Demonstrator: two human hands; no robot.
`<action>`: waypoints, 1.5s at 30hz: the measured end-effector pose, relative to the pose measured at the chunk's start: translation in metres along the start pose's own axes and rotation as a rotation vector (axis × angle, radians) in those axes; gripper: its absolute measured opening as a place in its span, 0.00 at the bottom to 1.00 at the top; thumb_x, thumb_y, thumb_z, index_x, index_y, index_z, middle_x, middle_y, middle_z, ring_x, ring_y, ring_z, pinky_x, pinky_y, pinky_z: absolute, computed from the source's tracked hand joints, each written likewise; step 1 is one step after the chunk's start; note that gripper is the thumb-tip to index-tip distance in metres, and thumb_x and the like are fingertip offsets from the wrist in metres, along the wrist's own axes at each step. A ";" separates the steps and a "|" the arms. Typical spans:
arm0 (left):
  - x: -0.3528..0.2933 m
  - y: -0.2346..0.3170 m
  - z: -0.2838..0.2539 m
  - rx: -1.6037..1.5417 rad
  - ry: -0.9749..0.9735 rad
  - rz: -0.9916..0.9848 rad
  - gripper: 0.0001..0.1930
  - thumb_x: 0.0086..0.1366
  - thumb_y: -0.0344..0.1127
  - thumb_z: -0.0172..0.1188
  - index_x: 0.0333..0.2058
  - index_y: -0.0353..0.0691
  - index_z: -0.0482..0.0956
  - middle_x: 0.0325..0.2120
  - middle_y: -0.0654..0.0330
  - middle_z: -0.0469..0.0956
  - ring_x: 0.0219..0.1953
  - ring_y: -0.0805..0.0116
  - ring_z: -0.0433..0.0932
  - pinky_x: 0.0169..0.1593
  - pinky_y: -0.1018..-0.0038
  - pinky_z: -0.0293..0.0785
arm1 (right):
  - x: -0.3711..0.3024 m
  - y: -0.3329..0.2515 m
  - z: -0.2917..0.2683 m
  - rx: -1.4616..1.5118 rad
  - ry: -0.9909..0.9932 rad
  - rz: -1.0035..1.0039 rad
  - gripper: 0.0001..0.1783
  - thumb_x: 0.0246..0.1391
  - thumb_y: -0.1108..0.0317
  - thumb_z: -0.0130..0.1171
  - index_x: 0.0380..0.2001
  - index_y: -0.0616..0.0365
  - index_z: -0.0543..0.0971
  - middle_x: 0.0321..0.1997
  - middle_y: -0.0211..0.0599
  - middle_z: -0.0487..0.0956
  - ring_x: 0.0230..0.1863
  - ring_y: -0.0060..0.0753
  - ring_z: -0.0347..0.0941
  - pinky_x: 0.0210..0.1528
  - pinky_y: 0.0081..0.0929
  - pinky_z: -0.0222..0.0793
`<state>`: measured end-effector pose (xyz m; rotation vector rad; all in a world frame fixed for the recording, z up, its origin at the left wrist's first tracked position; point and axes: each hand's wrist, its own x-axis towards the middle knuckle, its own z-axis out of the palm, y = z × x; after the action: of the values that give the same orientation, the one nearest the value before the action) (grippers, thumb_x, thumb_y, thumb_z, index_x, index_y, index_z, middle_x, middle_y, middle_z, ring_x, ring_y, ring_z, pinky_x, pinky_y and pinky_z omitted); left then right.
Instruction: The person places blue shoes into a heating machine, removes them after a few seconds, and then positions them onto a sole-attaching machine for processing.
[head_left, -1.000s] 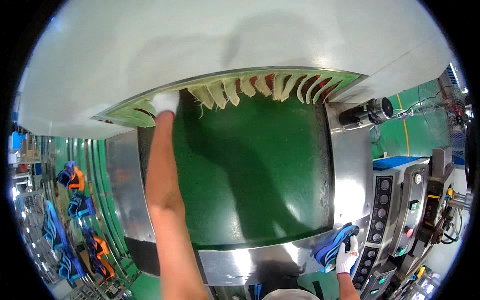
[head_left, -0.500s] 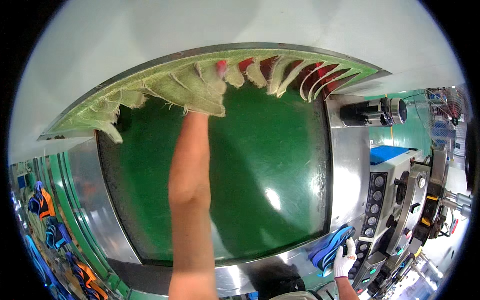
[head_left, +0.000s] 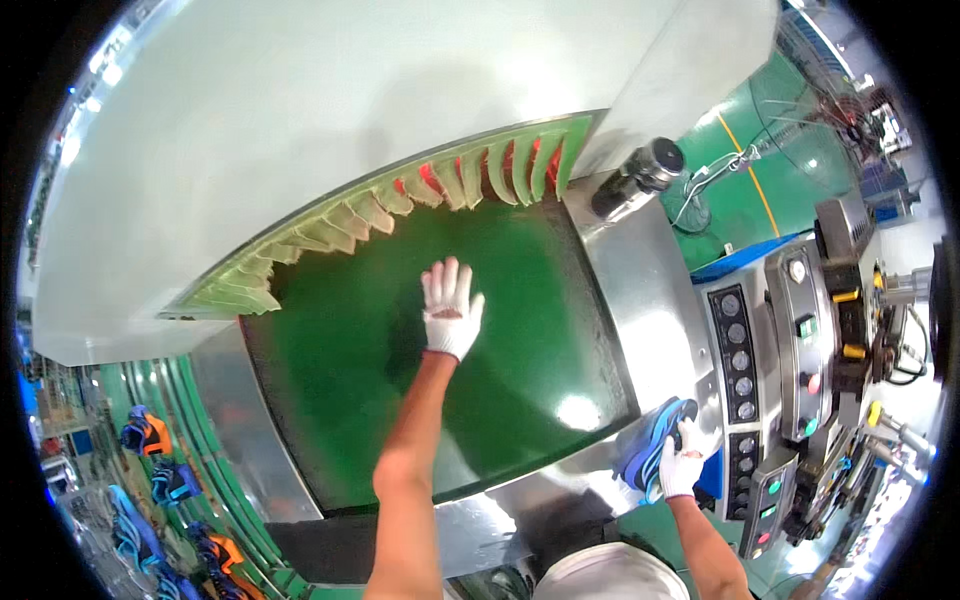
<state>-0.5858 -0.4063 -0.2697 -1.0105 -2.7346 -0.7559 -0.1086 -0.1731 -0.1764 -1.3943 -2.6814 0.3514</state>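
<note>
My left hand [head_left: 450, 308], in a white glove, is stretched out over the green conveyor belt [head_left: 340, 370] with fingers spread and nothing in it. It hovers a short way in front of the row of green curtain flaps [head_left: 400, 205] at the mouth of the white machine housing [head_left: 280, 110]. My right hand [head_left: 683, 462], also gloved, grips a blue shoe [head_left: 655, 447] at the belt's near right corner, on the steel frame beside the control panel.
A grey control panel [head_left: 735, 360] with round knobs and buttons runs along the right. A black motor [head_left: 635, 178] sits at the far right of the belt. Blue and orange shoes [head_left: 150, 435] lie on a green rack at lower left.
My left hand has drawn back out from under the curtain flaps and now shows open over the belt. The view has shifted left. The right hand stays on the blue shoe.
</note>
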 end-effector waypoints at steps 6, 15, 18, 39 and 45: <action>-0.124 0.125 -0.020 -0.117 -0.318 -0.115 0.29 0.64 0.47 0.62 0.60 0.40 0.71 0.67 0.45 0.66 0.70 0.41 0.62 0.70 0.43 0.59 | 0.006 -0.022 -0.015 0.031 -0.036 0.061 0.25 0.56 0.62 0.66 0.56 0.59 0.80 0.62 0.48 0.79 0.67 0.49 0.72 0.72 0.40 0.62; -0.143 0.354 -0.080 -0.565 -0.609 0.139 0.26 0.73 0.46 0.56 0.61 0.34 0.74 0.60 0.44 0.76 0.62 0.46 0.75 0.66 0.60 0.70 | -0.042 0.047 -0.056 0.980 0.025 0.111 0.35 0.61 0.67 0.65 0.68 0.68 0.67 0.68 0.56 0.72 0.69 0.48 0.70 0.70 0.42 0.65; -0.138 0.456 -0.082 -0.634 -0.636 0.321 0.24 0.73 0.40 0.58 0.61 0.32 0.74 0.58 0.44 0.77 0.61 0.50 0.76 0.66 0.64 0.70 | -0.078 0.112 -0.117 1.171 0.017 0.259 0.31 0.64 0.73 0.60 0.68 0.68 0.66 0.67 0.55 0.74 0.66 0.46 0.74 0.69 0.40 0.69; -0.194 1.035 0.073 -0.773 -0.864 0.833 0.32 0.71 0.40 0.62 0.67 0.29 0.65 0.60 0.41 0.75 0.63 0.54 0.76 0.66 0.64 0.71 | -0.213 0.320 -0.284 1.818 0.828 0.420 0.26 0.64 0.84 0.55 0.65 0.68 0.68 0.61 0.52 0.79 0.62 0.42 0.77 0.65 0.40 0.76; -0.203 1.129 0.179 -0.338 -0.699 0.645 0.43 0.59 0.52 0.67 0.64 0.30 0.62 0.56 0.35 0.76 0.58 0.39 0.77 0.63 0.56 0.71 | -0.255 0.328 -0.299 1.724 1.057 0.676 0.27 0.62 0.84 0.54 0.64 0.71 0.67 0.60 0.59 0.77 0.61 0.50 0.78 0.63 0.46 0.78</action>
<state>0.3008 0.3005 -0.0198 -2.4598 -2.4716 -0.8623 0.3561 -0.1521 0.0366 -1.0714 -0.4360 1.1010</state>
